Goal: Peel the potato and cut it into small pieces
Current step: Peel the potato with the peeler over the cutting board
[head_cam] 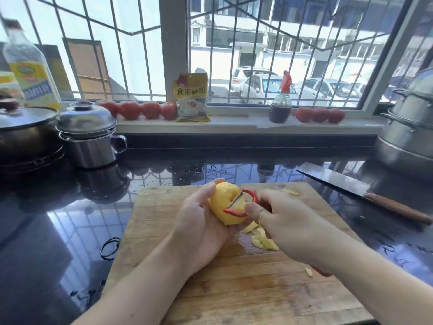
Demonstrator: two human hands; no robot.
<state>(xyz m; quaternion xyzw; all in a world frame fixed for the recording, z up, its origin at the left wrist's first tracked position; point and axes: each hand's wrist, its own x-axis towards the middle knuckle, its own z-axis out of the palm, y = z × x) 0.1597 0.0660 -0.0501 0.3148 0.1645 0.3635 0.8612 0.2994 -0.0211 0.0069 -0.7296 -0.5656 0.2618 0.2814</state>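
Observation:
A yellow potato, its visible side bare of skin, sits in my left hand above the wooden cutting board. My right hand grips a red peeler, and its blade lies against the potato's right side. A heap of pale peel strips rests on the board under my right hand. More scraps of peel lie further back, and one small piece lies near my right forearm.
A cleaver with a wooden handle lies on the black counter to the right of the board. A lidded steel pot and a dark pan stand at the back left, a big steamer at the back right. A black hair tie lies left of the board.

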